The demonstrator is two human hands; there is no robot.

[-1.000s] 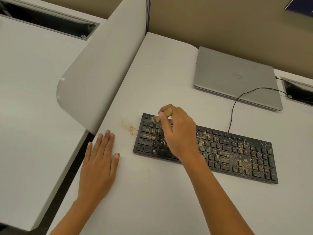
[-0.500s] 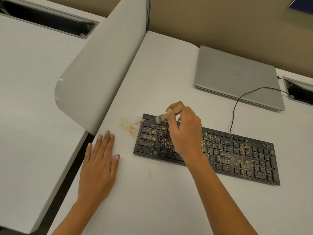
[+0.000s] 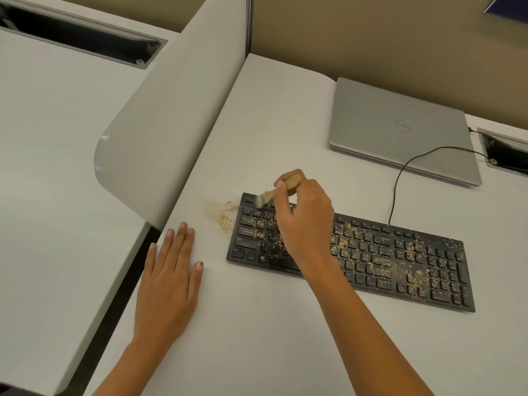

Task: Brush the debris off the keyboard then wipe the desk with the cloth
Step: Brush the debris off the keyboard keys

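Item under work: a small wooden-handled brush (image 3: 268, 194), pinched between the thumb and curled fingers of the right hand (image 3: 305, 221). The handle end projects above the grip, and the pale bristles slope down and left from it onto the top row of the black keyboard (image 3: 400, 261), near that board's far-left corner. The right wrist is bent over the left half of the keys, with the forearm running back toward the wearer. Tan debris (image 3: 371, 264) lies thick across the keys to the right of the grip and thinner directly below it. A swept pile (image 3: 221, 214) sits on the desk (image 3: 285, 338) left of the grip, just off the keyboard's end. The left hand (image 3: 168, 284) lies flat, palm down, fingers straight and together, holding nothing, well left of the grip and nearer the wearer. Against the frame half a second earlier, the bristles and right hand have shifted slightly left toward the keyboard's corner; the left hand and the swept pile appear unchanged. Beyond and right of the grip, a closed silver laptop (image 3: 400, 130) rests on the pale desk, and the keyboard's black cable (image 3: 397, 181) loops past it to a desk opening (image 3: 508, 151). Left of the grip, a rounded partition panel (image 3: 171, 124) separates a neighbouring desk (image 3: 43, 167). A tan wall (image 3: 371, 38) stands behind.
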